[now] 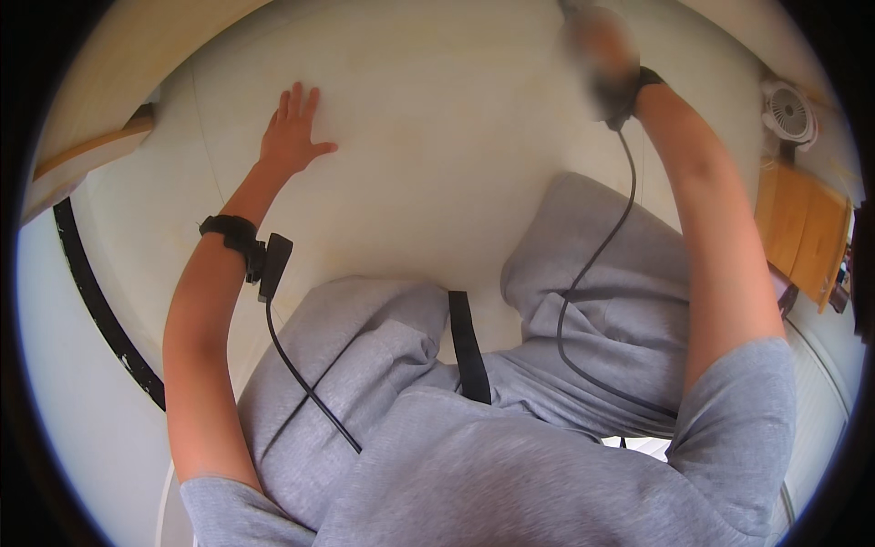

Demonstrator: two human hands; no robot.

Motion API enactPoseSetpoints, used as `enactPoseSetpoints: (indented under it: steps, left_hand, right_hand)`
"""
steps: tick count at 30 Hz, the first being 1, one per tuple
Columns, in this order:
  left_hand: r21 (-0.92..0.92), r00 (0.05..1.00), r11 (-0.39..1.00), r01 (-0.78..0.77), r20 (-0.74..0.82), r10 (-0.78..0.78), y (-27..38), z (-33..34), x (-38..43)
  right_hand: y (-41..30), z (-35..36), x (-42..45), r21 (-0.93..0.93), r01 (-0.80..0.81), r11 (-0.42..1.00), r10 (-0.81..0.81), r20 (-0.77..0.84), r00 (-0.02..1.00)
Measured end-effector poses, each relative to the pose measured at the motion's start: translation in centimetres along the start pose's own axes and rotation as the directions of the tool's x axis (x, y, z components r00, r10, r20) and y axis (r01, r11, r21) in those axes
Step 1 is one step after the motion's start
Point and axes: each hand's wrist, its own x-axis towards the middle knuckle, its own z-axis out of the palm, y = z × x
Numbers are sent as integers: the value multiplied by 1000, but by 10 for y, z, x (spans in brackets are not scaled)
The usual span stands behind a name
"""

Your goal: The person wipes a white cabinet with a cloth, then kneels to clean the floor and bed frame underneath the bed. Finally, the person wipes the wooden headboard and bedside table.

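Note:
My left hand (290,133) has its fingers spread, palm towards the pale floor (424,164), and holds nothing. A black strap with a small cabled device (275,267) is around my left forearm. At the upper right, my right hand (605,44) is largely blurred, so its fingers and anything in them cannot be made out. A black wristband (648,77) and a cable (632,171) are at my right wrist. My knees, in grey trousers (383,328), are bent below my hands, and a black strap (468,349) hangs between them.
A small round fan (789,109) stands at the far right above a wooden cabinet or box (800,229). A wood-edged board (96,154) juts in from the left. Below it, a black strip (102,301) runs along the pale floor's edge.

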Motion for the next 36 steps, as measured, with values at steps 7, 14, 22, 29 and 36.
enactPoseSetpoints:
  steps: [7, 14, 22, 29, 36]
  left_hand:
    - [-97, 996, 994, -46, 66, 53, -12, 12, 6]
    - [-294, 986, 949, -111, -152, 68, -19, -2, 8]
    - [289, 340, 774, -563, -773, 536, 79, -166, 20]
    - [344, -56, 844, -411, -934, 353, 131, -259, 30]
    - [309, -19, 879, -364, -946, 324, 128, -233, 46]
  right_hand:
    - [-163, 24, -79, 24, 563, 826, -467, -528, 709]
    - [-219, 103, -160, 3, 993, 122, -954, -276, 118]
    - [-22, 5, -61, -49, 879, 473, -874, 97, 476]
    - [-6, -164, -103, -619, 707, 343, -843, -535, -59]
    - [-102, -108, -70, -715, 604, 352, -755, -598, -268]
